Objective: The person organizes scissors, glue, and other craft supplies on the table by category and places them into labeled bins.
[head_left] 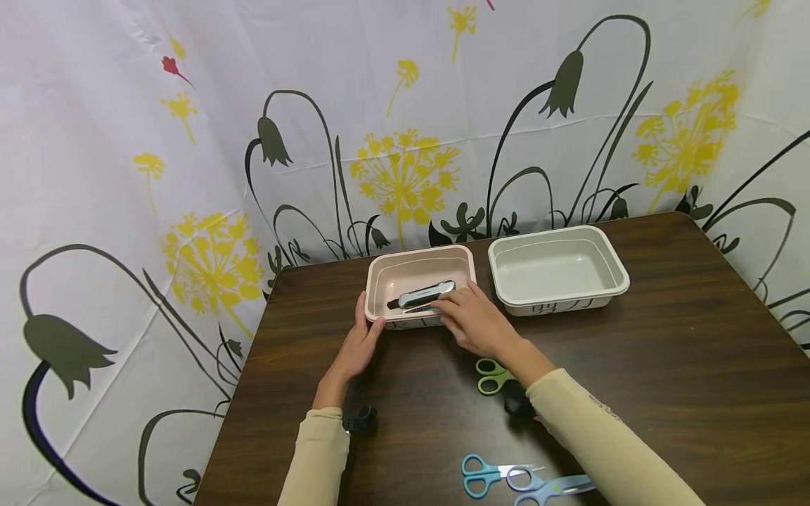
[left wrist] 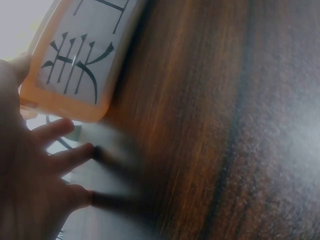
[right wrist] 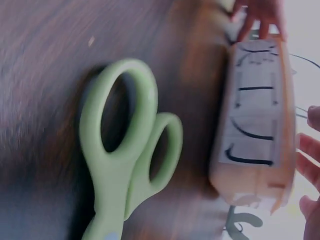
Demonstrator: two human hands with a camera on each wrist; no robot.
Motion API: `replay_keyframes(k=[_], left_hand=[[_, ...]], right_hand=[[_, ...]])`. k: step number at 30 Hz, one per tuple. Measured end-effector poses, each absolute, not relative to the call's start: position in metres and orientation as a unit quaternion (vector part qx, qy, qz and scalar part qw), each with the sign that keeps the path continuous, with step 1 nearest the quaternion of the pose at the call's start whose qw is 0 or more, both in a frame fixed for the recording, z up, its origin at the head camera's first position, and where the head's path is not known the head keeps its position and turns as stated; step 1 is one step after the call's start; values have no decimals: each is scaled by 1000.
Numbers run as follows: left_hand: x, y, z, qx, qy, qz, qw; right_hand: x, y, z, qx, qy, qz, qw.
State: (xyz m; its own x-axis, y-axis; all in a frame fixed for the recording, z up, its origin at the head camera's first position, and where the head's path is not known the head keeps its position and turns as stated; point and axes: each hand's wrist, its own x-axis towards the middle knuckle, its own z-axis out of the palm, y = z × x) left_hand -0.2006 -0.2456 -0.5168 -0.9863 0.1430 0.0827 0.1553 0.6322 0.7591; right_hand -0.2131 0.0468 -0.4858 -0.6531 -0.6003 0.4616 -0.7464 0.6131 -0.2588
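Note:
A pink plastic bin [head_left: 411, 256] stands near the table's back edge, with handwriting on its front. Inside lies a silver and black utility knife [head_left: 422, 294], and along its near side a thinner grey-white tool [head_left: 419, 308], its kind unclear. My left hand [head_left: 357, 344] grips the bin's front left corner, thumb at the front and fingers along the side. Over the front right rim, my right hand [head_left: 471, 320] reaches in with fingertips at the thinner tool's end. The rim hides those fingertips in the right wrist view. Below that hand lie green-handled scissors [right wrist: 120, 170].
A white bin [head_left: 557, 304] with lettering stands to the right of the pink one. Nearer the front lie teal scissors [head_left: 479, 476] and light blue scissors [head_left: 550, 486], partly under the right sleeve. A dark object [head_left: 517, 402] shows beside the right forearm. A patterned curtain [head_left: 405, 105] hangs behind.

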Motion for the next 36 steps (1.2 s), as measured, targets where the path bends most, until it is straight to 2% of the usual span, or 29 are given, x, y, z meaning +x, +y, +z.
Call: replay_keyframes(k=[4, 7, 16, 25, 31, 36], left_hand=[[-201, -246, -515, -82, -904, -420, 9], [-201, -246, -513, -78, -904, -421, 11], [-200, -248, -515, -83, -903, -422, -2], [-199, -248, -514, -86, -901, -424, 4], [-199, -246, -514, -89, -900, -426, 8], [-199, -246, -514, -83, -901, -426, 5]], right_hand=[[-203, 56, -477, 372, -869, 259, 200], [-192, 65, -471, 368, -867, 270, 201], [-143, 108, -458, 319, -902, 266, 113], [-120, 140, -485, 246, -927, 282, 27], [-114, 144, -504, 223, -932, 284, 2], [-111, 143, -513, 213, -935, 283, 14]])
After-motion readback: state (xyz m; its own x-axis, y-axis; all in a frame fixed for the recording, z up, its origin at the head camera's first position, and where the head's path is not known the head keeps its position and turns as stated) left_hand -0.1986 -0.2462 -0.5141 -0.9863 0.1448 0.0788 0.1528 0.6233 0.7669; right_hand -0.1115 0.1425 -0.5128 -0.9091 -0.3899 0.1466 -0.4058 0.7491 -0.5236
